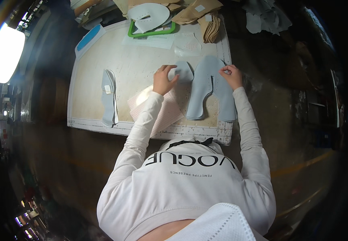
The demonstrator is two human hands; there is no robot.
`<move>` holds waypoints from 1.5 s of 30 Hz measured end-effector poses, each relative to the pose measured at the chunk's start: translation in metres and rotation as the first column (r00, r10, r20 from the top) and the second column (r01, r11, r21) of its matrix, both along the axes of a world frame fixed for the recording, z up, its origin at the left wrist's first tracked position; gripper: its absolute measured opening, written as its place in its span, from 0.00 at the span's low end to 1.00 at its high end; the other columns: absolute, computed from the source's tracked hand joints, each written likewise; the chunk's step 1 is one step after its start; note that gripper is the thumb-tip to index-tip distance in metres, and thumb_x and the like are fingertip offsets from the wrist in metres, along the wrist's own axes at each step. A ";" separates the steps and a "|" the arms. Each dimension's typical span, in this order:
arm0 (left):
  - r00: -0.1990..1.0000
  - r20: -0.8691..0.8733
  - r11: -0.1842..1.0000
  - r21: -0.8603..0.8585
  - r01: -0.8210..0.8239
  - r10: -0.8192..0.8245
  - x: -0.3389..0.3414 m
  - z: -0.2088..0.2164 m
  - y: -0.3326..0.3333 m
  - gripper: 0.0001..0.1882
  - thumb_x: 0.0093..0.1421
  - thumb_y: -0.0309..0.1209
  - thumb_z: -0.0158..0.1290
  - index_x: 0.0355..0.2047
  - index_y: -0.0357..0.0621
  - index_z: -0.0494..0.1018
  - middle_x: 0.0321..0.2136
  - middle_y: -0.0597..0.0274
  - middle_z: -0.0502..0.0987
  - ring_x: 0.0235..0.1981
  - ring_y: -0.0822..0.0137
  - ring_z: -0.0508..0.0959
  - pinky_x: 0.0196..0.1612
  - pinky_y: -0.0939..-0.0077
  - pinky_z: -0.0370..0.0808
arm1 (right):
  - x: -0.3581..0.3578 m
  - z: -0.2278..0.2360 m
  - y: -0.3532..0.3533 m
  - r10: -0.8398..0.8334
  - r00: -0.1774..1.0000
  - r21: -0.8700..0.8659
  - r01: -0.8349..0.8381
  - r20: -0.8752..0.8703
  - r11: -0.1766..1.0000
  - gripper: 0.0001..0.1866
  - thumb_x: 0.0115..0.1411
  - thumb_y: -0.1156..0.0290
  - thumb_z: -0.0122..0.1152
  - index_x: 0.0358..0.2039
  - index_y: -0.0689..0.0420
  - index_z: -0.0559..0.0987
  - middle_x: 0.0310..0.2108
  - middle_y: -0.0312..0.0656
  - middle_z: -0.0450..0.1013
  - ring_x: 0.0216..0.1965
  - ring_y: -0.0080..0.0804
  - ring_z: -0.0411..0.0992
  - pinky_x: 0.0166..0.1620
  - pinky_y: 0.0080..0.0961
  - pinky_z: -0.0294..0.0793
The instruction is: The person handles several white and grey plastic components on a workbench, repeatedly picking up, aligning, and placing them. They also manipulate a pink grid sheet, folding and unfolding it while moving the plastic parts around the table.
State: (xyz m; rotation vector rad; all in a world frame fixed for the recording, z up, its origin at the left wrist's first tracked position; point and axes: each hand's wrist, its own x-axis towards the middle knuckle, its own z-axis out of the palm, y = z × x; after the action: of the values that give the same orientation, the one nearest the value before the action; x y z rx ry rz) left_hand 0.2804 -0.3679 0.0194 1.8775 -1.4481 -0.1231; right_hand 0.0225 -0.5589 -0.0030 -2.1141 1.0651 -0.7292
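Observation:
My left hand (164, 79) is at the left end of a small grey cut piece (184, 71). Its fingers are curved, with the thumb apart from them, and a small whitish patch shows in the gap. My right hand (232, 76) is over the right edge of a stack of grey U-shaped cut pieces (203, 82), which look like shoe uppers with rows of small holes. Its thumb and fingertips are pinched together; anything between them is too small to make out. Under my left forearm lies a pink striped sheet (168, 114) with a whitish round patch.
Narrow grey pieces with a white label (108, 98) lie at the table's left. Along the back are a green tray (151, 34) bearing a pale cut piece (151, 15), clear plastic (188, 44) and tan stacked pieces (211, 30). A blue-and-white piece (89, 38) sits at the far left corner.

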 end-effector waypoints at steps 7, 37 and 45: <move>0.981 0.191 0.988 0.157 0.000 -0.031 -0.058 -0.019 -0.116 0.20 0.50 0.41 0.59 0.44 0.54 0.75 0.45 0.58 0.73 0.48 0.53 0.72 0.52 0.59 0.67 | 0.040 -0.012 -0.015 -0.089 0.961 -0.175 0.043 -0.260 0.984 0.04 0.42 0.67 0.69 0.20 0.49 0.82 0.37 0.36 0.70 0.45 0.38 0.64 0.49 0.30 0.68; 0.989 0.148 0.971 0.235 -0.031 -0.004 -0.071 -0.035 -0.132 0.24 0.46 0.42 0.61 0.43 0.48 0.73 0.45 0.55 0.72 0.46 0.56 0.73 0.49 0.57 0.66 | 0.038 -0.018 -0.039 0.037 0.994 -0.316 -0.067 -0.100 0.946 0.04 0.44 0.71 0.67 0.24 0.48 0.84 0.32 0.33 0.72 0.38 0.32 0.67 0.43 0.27 0.70; 0.660 -0.751 0.931 0.221 0.289 -0.027 -0.067 -0.017 -0.130 0.15 0.57 0.40 0.52 0.44 0.50 0.71 0.30 0.53 0.78 0.32 0.63 0.78 0.44 0.69 0.70 | 0.026 -0.017 -0.073 -0.030 0.979 0.230 -0.018 0.204 0.973 0.25 0.46 0.72 0.67 0.48 0.49 0.75 0.24 0.36 0.77 0.25 0.26 0.73 0.34 0.25 0.73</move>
State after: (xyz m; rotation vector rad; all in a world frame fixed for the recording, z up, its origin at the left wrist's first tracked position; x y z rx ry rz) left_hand 0.2138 -0.4982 0.0029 1.6125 -1.0261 -1.1517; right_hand 0.0488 -0.6323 -0.0198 -1.7965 0.9921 -0.7695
